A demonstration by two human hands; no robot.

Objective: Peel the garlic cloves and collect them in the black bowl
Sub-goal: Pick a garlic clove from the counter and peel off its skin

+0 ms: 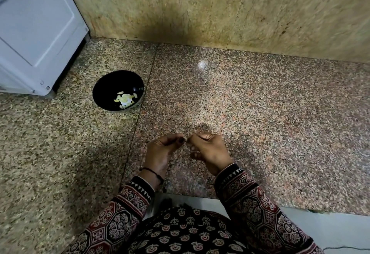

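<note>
The fingers of both hands were curled, and their tips met in a pinch at a single spot above the desk. The left hand and the right hand faced each other with thumbs uppermost. The item between the tips was too small and too blurred to identify. By the task, it was judged to be a garlic clove under peeling. A two-handed pinch of this kind suited the step: one hand could steady the clove while the other pulled the skin away.

The hands were raised clear of the desk surface, probably so that the clove could be turned freely.

The black bowl stood on the desk well apart from the fingers, beyond them and to their left. It contained several pale peeled cloves at its bottom, so part of the task was judged complete. Its position kept it out of the working area yet within one reach of the left hand.

Beyond the bowl, further left of the fingers, stood a white appliance. A stone wall closed the far edge of the desk. A pale spot lay straight beyond the fingers (glare or a scrap of skin; it could not be told which).

No unpeeled cloves were visible anywhere near the fingers.
</note>
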